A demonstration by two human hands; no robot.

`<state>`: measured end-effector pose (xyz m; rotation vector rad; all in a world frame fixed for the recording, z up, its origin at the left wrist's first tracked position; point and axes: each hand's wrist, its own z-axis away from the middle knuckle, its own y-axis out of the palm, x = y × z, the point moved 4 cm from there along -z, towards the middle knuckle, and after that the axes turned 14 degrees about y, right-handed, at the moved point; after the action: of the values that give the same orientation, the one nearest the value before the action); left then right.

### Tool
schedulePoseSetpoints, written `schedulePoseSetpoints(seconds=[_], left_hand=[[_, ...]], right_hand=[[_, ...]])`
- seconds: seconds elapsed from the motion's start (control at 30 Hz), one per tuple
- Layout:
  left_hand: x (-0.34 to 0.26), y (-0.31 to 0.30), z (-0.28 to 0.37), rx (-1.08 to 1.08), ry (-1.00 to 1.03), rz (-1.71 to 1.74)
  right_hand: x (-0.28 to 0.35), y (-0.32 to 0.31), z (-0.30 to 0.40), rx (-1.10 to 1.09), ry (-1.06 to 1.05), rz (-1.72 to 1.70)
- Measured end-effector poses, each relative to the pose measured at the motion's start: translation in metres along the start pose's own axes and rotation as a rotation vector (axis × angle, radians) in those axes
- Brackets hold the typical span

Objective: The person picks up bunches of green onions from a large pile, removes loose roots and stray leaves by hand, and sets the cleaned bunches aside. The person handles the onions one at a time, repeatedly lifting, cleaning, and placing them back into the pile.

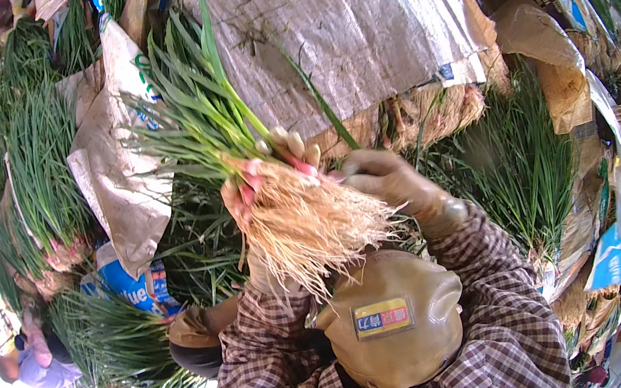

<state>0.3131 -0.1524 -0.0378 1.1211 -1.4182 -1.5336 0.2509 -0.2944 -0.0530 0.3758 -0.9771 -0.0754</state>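
Note:
My left hand (293,147) is wrapped around a bunch of green-leafed allium plants with pink bulbs and long pale roots (315,223). Its leaves (193,97) point up and left, while the roots fan down and right and hide part of the palm. To the right of the bunch, my right hand (389,179) has its fingers bent together on a pink-based stalk (338,176), close to the roots. One long green leaf (317,96) runs up from beside these fingers. Their exact grip is partly hidden and slightly blurred.
A pale woven sack (340,27) covers rooted bundles ahead. Another sack (115,157) hangs at left. More green bundles lie left (40,156) and right (522,162). A tan cap with a label (397,349) shows low between my checkered sleeves. A person (46,360) is at far left.

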Motion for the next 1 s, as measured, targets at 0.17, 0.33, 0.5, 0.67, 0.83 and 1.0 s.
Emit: schedulePoseSetpoints(seconds=[0.17, 0.33, 0.5, 0.67, 0.83, 1.0], left_hand=[[-0.006, 0.000, -0.005, -0.076, 0.019, -0.091], [-0.001, -0.032, 0.001, -0.088, -0.085, -0.049], [0.001, -0.038, -0.002, -0.510, 0.025, -0.298], [-0.027, -0.011, -0.038, -0.235, -0.008, -0.359], [-0.020, 0.046, -0.064, 0.008, -0.062, -0.182], [-0.051, 0.091, -0.076, 0.012, 0.074, -0.293]], right_hand=[[-0.048, -0.065, 0.058, -0.133, 0.540, 0.452], [0.003, -0.061, 0.056, -0.572, -0.024, 0.465], [0.066, 0.024, 0.006, -0.378, -0.496, 0.886], [0.068, 0.054, 0.002, -0.058, -0.450, 0.065], [0.054, 0.034, 0.013, 0.017, -0.411, -0.273], [0.062, 0.037, 0.054, -0.326, -0.472, -0.088]])
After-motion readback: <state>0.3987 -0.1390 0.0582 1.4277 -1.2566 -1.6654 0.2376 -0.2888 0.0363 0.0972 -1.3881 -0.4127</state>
